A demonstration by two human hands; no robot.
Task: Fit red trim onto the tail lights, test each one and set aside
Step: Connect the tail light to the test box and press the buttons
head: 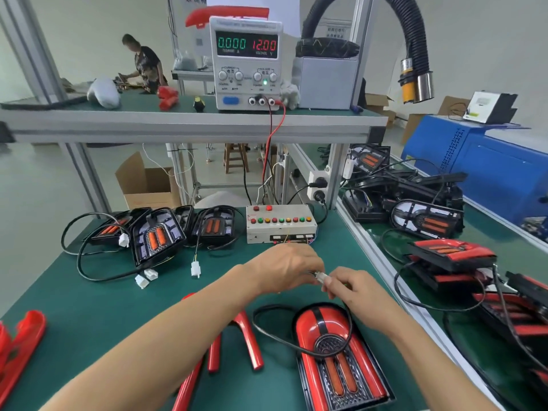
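At centre frame, my left hand [284, 268] and right hand [353, 287] pinch a white connector [320, 276] between them. Its black cable [275, 333] loops down over the red-trimmed tail light [335, 354] at lower centre. The test box [280, 222] sits just above.

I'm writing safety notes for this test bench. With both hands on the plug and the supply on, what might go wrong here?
The power supply reads 12.00 V while both hands, left hand and right hand, pinch the white connector; a misaligned mating might short. The black cable loops over the trimmed tail light; tugging could drag it.
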